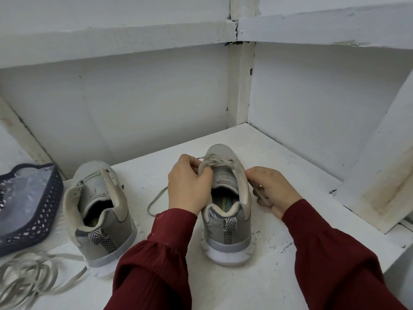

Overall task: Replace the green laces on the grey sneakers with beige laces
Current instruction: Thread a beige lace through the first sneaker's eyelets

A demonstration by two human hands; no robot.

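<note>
Head view, left to right: dark basket (50, 204) with plastic inside at the far left edge. In front of it is a lace pile (29, 276), loose and tangled on the white shelf (290, 253); it is pale, and I can't tell if it's the green set or spare beige. Left shoe (100, 211) stands heel toward the camera with bare eyelets and its tongue up, no lace in it. Left hand (187, 186) is clenched on the beige lace (214, 163), pinching it at the left eyelet row of the right shoe (228, 229). The lace's tail loops on the shelf just left of that hand. The lace crosses the front of the right shoe, with the upper eyelets apparently not yet filled. Right hand (274, 191) touches the shoe's right side, fingers curled round a strand of the same lace. Judgement: mid-lacing on the right shoe, left shoe not yet started. Risks: uneven pull from the two hands would leave one end too short to tie. The shoe has nothing bracing it, so a hard tug could tip or slide it. The tail could snag under the left wrist or twist flat-side-wrong in an eyelet. The pile is close enough that grabbing the wrong lace for the left shoe is possible.
</note>
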